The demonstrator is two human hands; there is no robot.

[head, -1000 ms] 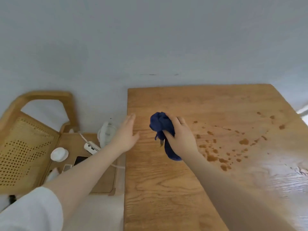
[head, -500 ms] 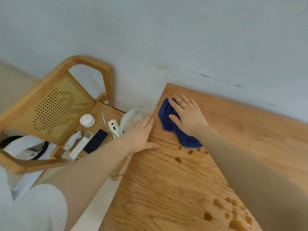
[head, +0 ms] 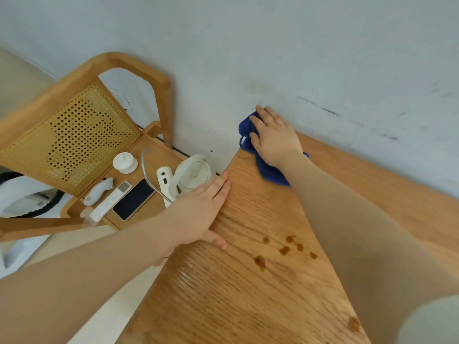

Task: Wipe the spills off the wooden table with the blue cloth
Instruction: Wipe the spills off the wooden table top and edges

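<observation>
The blue cloth (head: 269,171) lies bunched at the far left corner of the wooden table (head: 248,294), against the wall. My right hand (head: 274,137) presses flat on top of it, fingers spread toward the wall, and hides most of it. My left hand (head: 202,209) rests flat and open on the table's left edge, holding nothing. Brown spills (head: 284,249) dot the wood between my two arms, and another spot (head: 354,324) sits near the bottom right.
A wooden chair (head: 74,135) with a cane back stands left of the table. Its seat holds a phone (head: 134,199), a remote (head: 110,201), a white lid (head: 125,162) and a white round device (head: 196,173) with a cable. The pale wall (head: 298,58) borders the table's far edge.
My right hand has pushed the blue cloth farther toward the wall into the table's corner. My left hand has stayed on the table's left edge. The view has tilted and swung left.
</observation>
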